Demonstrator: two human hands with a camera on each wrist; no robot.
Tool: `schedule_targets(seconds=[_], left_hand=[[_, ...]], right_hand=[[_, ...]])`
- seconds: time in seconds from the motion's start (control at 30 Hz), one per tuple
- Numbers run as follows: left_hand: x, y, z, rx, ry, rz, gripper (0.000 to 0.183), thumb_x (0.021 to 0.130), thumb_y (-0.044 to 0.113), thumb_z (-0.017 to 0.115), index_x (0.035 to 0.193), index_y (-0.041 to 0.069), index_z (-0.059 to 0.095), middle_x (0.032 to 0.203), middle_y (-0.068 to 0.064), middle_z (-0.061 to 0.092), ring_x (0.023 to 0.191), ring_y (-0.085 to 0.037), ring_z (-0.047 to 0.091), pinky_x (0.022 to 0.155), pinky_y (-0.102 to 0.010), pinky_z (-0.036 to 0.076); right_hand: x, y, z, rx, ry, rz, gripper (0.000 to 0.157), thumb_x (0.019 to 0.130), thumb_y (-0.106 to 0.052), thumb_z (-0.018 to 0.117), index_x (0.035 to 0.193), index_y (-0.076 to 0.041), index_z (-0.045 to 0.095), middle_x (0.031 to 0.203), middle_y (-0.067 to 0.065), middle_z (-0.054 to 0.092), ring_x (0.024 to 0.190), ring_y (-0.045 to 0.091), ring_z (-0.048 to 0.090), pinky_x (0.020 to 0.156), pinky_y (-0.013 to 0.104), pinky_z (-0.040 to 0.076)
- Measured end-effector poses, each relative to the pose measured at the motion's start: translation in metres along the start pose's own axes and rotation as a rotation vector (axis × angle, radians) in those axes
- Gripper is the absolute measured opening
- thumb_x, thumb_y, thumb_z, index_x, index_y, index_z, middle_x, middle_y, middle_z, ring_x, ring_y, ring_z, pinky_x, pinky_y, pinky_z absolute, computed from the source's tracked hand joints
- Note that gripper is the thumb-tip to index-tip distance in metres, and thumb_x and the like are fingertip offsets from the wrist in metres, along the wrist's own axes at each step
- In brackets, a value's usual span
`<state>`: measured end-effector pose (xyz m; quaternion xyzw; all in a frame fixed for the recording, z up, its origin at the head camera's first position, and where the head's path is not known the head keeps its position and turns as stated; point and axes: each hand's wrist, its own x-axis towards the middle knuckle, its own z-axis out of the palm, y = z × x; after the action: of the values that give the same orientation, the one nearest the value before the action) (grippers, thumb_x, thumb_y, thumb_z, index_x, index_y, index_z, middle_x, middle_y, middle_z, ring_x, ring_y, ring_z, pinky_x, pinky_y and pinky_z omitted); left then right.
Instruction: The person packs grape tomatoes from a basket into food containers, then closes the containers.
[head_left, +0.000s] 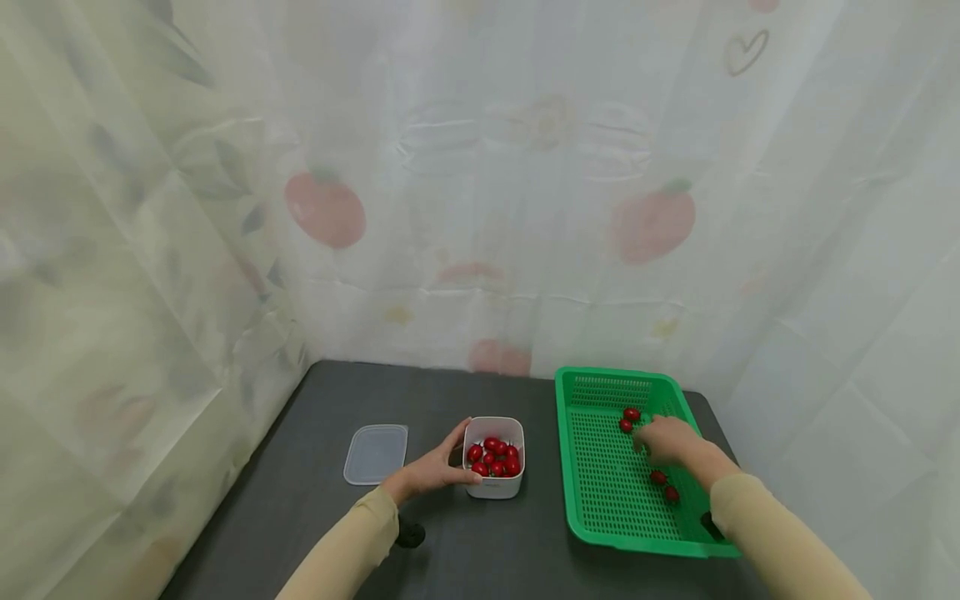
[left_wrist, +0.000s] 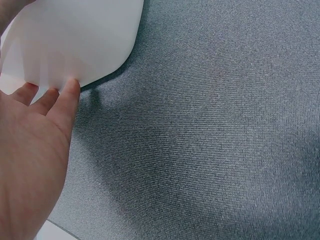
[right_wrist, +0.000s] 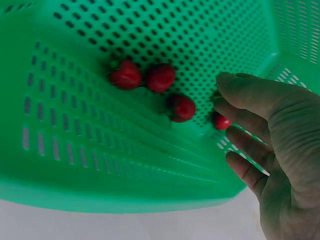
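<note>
While four small red tomatoes [right_wrist: 160, 77] lie loose on the floor of the green basket [head_left: 596, 467], the right hand [head_left: 670, 439] hangs over them, fingers apart and slightly bent, nothing visible in its grasp. Three sit close together near a basket wall in the right wrist view; the fourth shows just past the fingers, which partly cover it, so contact there is hard to call. Each should be light, smooth, slippery, prone to roll and easily bruised; best taken round its widest part by thumb and two fingertips, opened barely wider than the fruit, gentle squeeze. Well apart, left of the basket, the white container [head_left: 493, 490] stands upright with more tomatoes inside. Left hand [head_left: 433, 469] grips its left side, thumb at the near corner, fingers toward the far one, spread fairly wide. Container looks light and fairly stiff; its side walls suit a steadying hold. Further left, a translucent lid [head_left: 377, 454] lies flat on the dark table [head_left: 487, 550]. Patterned curtain [head_left: 480, 208] behind.
</note>
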<state>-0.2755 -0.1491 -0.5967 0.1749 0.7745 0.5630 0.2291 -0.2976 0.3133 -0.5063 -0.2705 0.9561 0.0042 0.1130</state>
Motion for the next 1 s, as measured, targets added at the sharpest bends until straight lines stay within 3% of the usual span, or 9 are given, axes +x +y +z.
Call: schedule_targets(seconds=[0.17, 0.5, 0.6, 0.73, 0.87, 1.0], left_hand=[[0.001, -0.002, 0.0, 0.005, 0.004, 0.006, 0.109, 0.091, 0.026, 0.079, 0.166, 0.022, -0.001, 0.168, -0.018, 0.015, 0.151, -0.044, 0.022, 0.114, -0.06, 0.033], [0.001, -0.003, 0.001, 0.003, 0.011, -0.006, 0.113, 0.089, 0.032, 0.081, 0.166, 0.023, -0.001, 0.168, -0.018, 0.015, 0.151, -0.044, 0.02, 0.113, -0.062, 0.032], [0.001, -0.003, 0.001, 0.0, 0.011, -0.005, 0.113, 0.089, 0.032, 0.081, 0.166, 0.023, -0.001, 0.168, -0.017, 0.015, 0.151, -0.044, 0.021, 0.113, -0.062, 0.032], [0.002, -0.004, 0.001, -0.013, 0.007, -0.005, 0.111, 0.089, 0.031, 0.081, 0.166, 0.024, 0.0, 0.168, -0.017, 0.016, 0.15, -0.044, 0.022, 0.114, -0.06, 0.032], [0.002, -0.003, 0.001, -0.013, 0.004, -0.007, 0.112, 0.089, 0.031, 0.081, 0.166, 0.023, 0.0, 0.168, -0.017, 0.016, 0.15, -0.044, 0.024, 0.114, -0.06, 0.033], [0.001, -0.001, 0.001, -0.008, -0.002, 0.001, 0.111, 0.091, 0.028, 0.08, 0.166, 0.02, -0.002, 0.168, -0.017, 0.016, 0.151, -0.043, 0.023, 0.114, -0.061, 0.031]], right_hand=[[-0.004, 0.002, 0.008, 0.011, -0.025, 0.017, 0.032, 0.077, 0.012, 0.075, 0.102, -0.008, 0.078, 0.1, 0.009, 0.073, 0.107, 0.046, 0.063, 0.087, 0.057, 0.053], [-0.007, 0.004, 0.021, 0.003, -0.039, 0.044, 0.026, 0.074, 0.007, 0.081, 0.093, -0.01, 0.078, 0.088, 0.003, 0.07, 0.087, 0.031, 0.064, 0.079, 0.05, 0.055], [-0.007, 0.004, 0.025, 0.0, -0.038, 0.044, 0.023, 0.075, 0.008, 0.08, 0.081, -0.012, 0.074, 0.078, -0.001, 0.065, 0.076, 0.025, 0.059, 0.072, 0.046, 0.053], [-0.006, 0.006, 0.031, -0.02, -0.034, 0.045, 0.03, 0.075, 0.01, 0.079, 0.069, -0.016, 0.065, 0.067, -0.004, 0.056, 0.065, 0.019, 0.046, 0.063, 0.042, 0.046], [-0.006, 0.008, 0.035, -0.024, -0.026, 0.039, 0.031, 0.076, 0.011, 0.078, 0.067, -0.016, 0.064, 0.064, -0.005, 0.054, 0.061, 0.018, 0.042, 0.059, 0.04, 0.044], [-0.006, 0.007, 0.037, -0.024, -0.033, 0.048, 0.036, 0.08, 0.012, 0.074, 0.063, -0.015, 0.058, 0.06, -0.005, 0.046, 0.06, 0.017, 0.033, 0.057, 0.038, 0.036]])
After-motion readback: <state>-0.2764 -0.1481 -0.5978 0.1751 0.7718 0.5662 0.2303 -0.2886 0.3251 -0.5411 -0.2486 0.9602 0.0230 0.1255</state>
